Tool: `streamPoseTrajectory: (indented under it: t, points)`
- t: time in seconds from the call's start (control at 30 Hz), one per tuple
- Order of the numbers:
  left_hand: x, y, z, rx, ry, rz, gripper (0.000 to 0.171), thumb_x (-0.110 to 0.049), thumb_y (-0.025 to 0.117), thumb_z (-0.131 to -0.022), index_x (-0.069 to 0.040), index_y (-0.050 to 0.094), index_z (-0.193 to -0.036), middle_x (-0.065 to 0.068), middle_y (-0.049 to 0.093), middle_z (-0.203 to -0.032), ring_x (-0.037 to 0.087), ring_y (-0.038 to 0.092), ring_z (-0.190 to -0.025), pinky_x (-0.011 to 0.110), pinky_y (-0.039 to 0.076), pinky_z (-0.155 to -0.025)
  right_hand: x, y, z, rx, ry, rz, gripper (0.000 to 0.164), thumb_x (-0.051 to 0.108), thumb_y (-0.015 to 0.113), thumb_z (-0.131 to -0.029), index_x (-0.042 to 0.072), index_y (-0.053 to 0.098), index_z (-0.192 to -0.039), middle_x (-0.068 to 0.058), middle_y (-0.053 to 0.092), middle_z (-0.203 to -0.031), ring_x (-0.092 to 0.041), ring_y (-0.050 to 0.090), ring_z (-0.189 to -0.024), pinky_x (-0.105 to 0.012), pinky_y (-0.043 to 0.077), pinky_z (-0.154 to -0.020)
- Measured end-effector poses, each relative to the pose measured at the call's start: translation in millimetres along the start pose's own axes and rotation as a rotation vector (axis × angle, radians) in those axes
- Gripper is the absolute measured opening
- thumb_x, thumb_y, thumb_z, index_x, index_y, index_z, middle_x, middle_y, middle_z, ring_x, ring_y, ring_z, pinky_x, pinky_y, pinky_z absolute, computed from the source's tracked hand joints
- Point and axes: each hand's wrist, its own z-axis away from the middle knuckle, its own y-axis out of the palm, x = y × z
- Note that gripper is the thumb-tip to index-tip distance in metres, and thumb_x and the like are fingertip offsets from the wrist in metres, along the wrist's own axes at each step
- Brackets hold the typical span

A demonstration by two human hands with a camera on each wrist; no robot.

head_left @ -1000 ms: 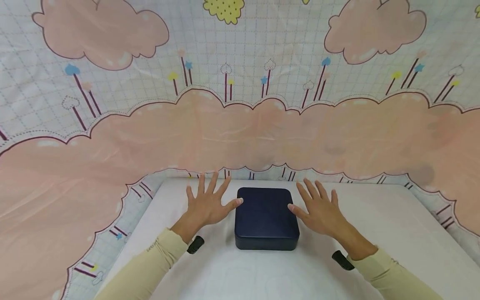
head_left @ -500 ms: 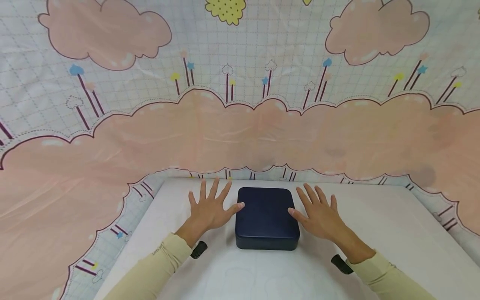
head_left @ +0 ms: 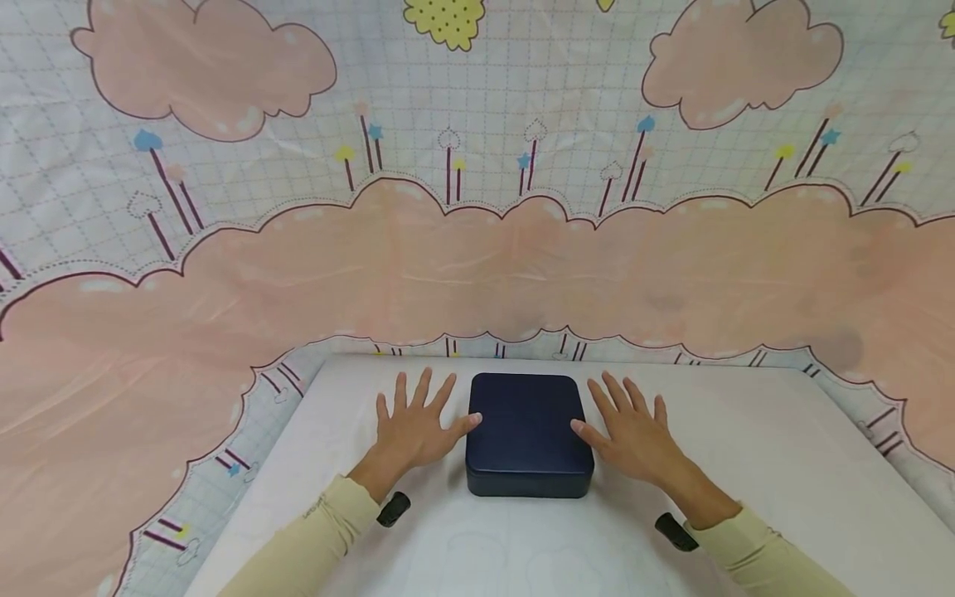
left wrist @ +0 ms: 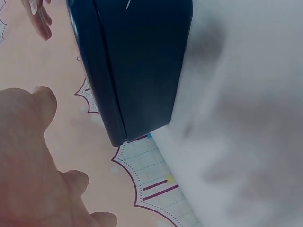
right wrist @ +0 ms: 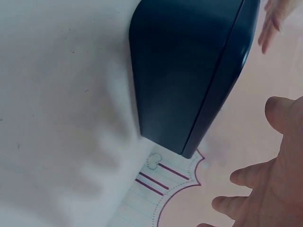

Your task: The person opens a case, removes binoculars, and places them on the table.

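A dark navy box [head_left: 528, 427] with rounded corners and a lid seam along its side sits on the white table. To its left, my left hand [head_left: 414, 431] is spread flat, palm down, the thumb tip overlapping the box's left edge in the head view. On the other side my right hand [head_left: 637, 435] mirrors it, fingers fanned out and thumb at the right edge. Both wrist views show a gap between the palm and the box's side, with finger shadows on the table. Neither hand holds anything.
The white table [head_left: 746, 448] reaches back to a hanging cloth [head_left: 477, 265] printed with pink clouds, which also drapes along the left and right sides. A dark wrist device [head_left: 393, 509] shows under the left wrist, another dark device [head_left: 676, 531] under the right.
Both hands have drawn slightly back toward the person, fingers still spread. The box has stayed in place.
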Motion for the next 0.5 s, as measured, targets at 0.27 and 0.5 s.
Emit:
streamPoseTrajectory:
  t: [0.27,0.5]
  points:
    - [4.0,7.8,-0.5,0.011,0.005,0.040,0.088,-0.080,0.044,-0.095,-0.033,0.023,-0.167,0.012,0.010,-0.177,0.049,-0.004,-0.162,0.077,0.003,-0.124,-0.2,6.0,1.0,0.012,0.008,-0.028,0.080,0.058,0.052,-0.103,0.008,0.033,-0.163,-0.023,0.026,-0.171,-0.053,0.020,-0.157,-0.085,0.010,-0.116]
    - [10.0,15.1,-4.1,0.073,0.020,0.108,0.094,-0.080,0.049,-0.093,-0.030,0.023,-0.167,0.016,0.014,-0.176,0.052,0.005,-0.161,0.077,0.011,-0.123,-1.5,9.9,0.7,0.044,0.009,-0.046,0.080,0.056,0.053,-0.104,0.008,0.032,-0.164,-0.023,0.025,-0.171,-0.053,0.021,-0.157,-0.084,0.017,-0.116]
